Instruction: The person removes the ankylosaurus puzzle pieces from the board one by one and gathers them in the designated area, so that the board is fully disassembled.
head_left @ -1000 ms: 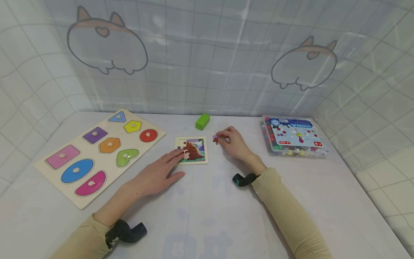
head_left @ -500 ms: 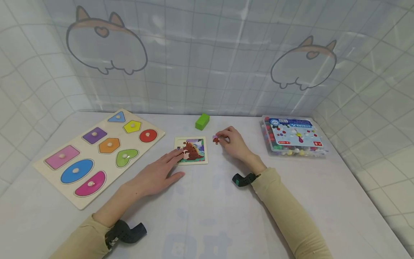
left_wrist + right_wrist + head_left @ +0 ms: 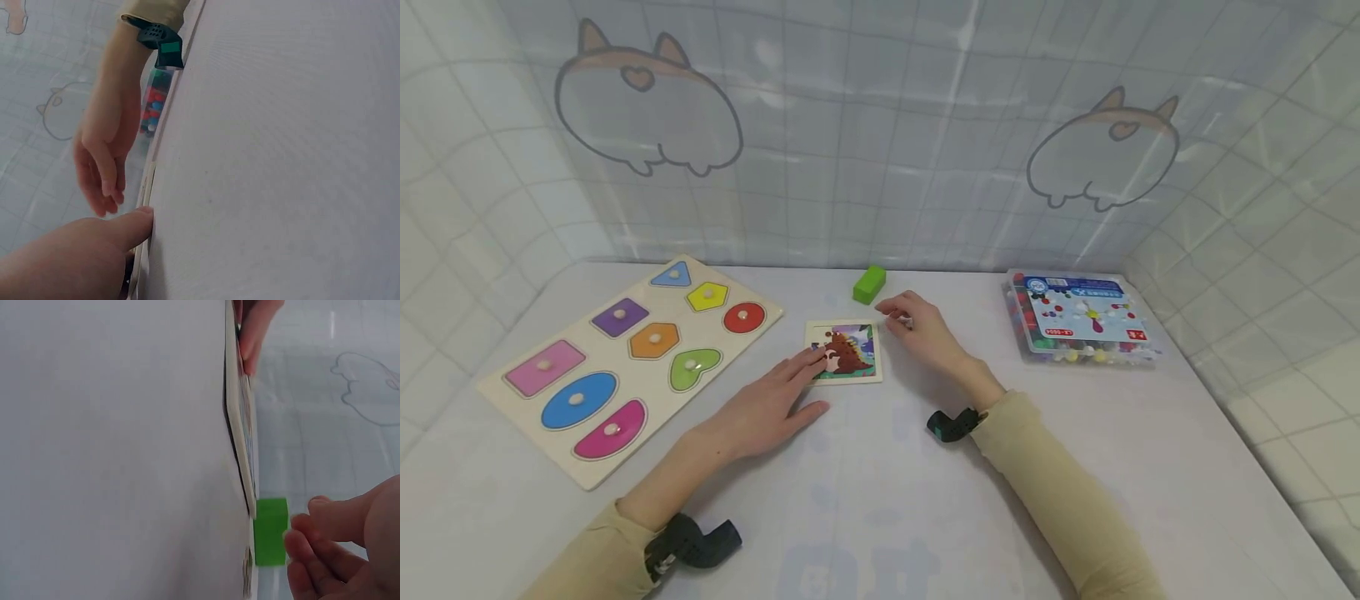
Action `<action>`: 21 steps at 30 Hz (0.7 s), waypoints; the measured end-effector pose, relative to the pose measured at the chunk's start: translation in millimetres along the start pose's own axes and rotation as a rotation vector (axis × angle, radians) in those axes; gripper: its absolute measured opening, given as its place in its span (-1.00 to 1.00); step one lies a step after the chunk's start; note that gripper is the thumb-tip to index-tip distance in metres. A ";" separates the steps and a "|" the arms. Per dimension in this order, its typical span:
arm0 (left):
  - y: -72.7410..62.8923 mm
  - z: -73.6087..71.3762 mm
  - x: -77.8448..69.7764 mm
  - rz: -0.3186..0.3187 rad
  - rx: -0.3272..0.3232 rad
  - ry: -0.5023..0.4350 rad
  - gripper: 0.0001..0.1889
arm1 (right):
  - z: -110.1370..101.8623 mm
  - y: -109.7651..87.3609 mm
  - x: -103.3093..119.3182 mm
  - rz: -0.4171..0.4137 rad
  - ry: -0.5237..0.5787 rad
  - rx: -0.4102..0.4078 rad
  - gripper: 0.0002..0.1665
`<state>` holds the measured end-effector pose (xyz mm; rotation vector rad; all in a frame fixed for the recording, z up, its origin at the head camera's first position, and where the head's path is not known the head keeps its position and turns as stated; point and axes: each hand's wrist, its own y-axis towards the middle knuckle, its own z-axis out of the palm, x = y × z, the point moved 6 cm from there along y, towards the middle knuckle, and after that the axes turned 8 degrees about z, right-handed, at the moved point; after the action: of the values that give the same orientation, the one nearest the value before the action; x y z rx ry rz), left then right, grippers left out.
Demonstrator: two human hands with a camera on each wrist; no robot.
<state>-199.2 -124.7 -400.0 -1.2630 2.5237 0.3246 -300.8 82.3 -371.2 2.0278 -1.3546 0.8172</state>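
A small square jigsaw puzzle (image 3: pixel 855 353) with a brown spiky animal in a pale frame lies mid-table. My left hand (image 3: pixel 763 410) rests its straight fingertips on the puzzle's left side, thumb on the cloth. Just off the frame's upper right corner hovers my right hand (image 3: pixel 927 333), fingers loosely bent. In the right wrist view a gap shows between its thumb (image 3: pixel 337 519) and fingers, with nothing in it. Below them a thin flat piece (image 3: pixel 247 574) lies on the table, beside the puzzle's edge; in the head view the hand hides that spot.
A green block (image 3: pixel 869 285) lies behind the puzzle, near the right fingertips. On the left is a wooden knobbed shape board (image 3: pixel 602 342) with several coloured shapes. A clear plastic box (image 3: pixel 1084 318) of coloured parts stands back right. A tiled curtain (image 3: pixel 880 167) encloses the table.
My right hand has moved left and slightly up towards the puzzle's corner. The small puzzle piece seen at its fingertips before no longer shows in the head view. The left hand stays put.
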 end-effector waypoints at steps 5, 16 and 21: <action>-1.3 0.0 -0.4 -0.003 0.005 0.002 -0.26 | 28.3 7.9 11.4 -0.024 -0.035 0.081 -0.68; 1.7 -1.2 -6.4 0.016 -0.005 0.043 -0.26 | 50.4 12.3 17.7 -0.075 -0.104 0.090 -0.77; 6.6 -4.7 -11.1 0.031 -0.017 0.127 -0.31 | 53.6 14.1 18.9 -0.093 -0.109 0.097 -0.75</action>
<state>-199.0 -114.1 -391.1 -1.2900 2.6549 0.2815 -298.8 27.1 -390.6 2.2216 -1.2901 0.7544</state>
